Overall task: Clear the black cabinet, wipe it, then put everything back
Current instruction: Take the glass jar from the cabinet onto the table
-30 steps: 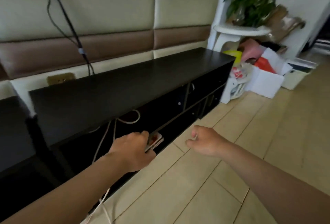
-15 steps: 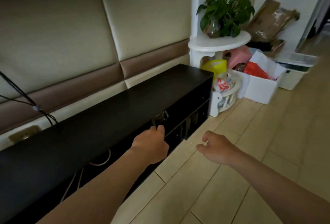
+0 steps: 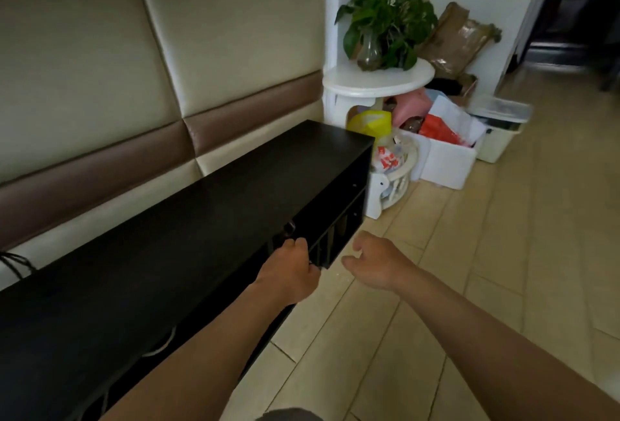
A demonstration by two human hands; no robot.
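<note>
Two hands are out in front. The left hand (image 3: 288, 278) is at the front edge of the black cabinet (image 3: 201, 236), fingers curled into its open shelf; whether it grips anything cannot be told. The right hand (image 3: 375, 266) hangs just beside it over the tiled floor (image 3: 469, 252), loosely curled, holding nothing. The cabinet runs along a padded wall (image 3: 100, 68); past its far end stand a white basket (image 3: 399, 182), a white box (image 3: 446, 165) and a potted plant (image 3: 385, 17).

This is a lived-in room of a home. A low black cabinet (image 3: 201, 219) stands against a padded wall (image 3: 167, 51) on a tiled floor (image 3: 503, 252). Beside it are a leafy plant (image 3: 385, 17) on a white stand (image 3: 379, 80) and a white box (image 3: 446, 162) stuffed with household odds and ends.
</note>
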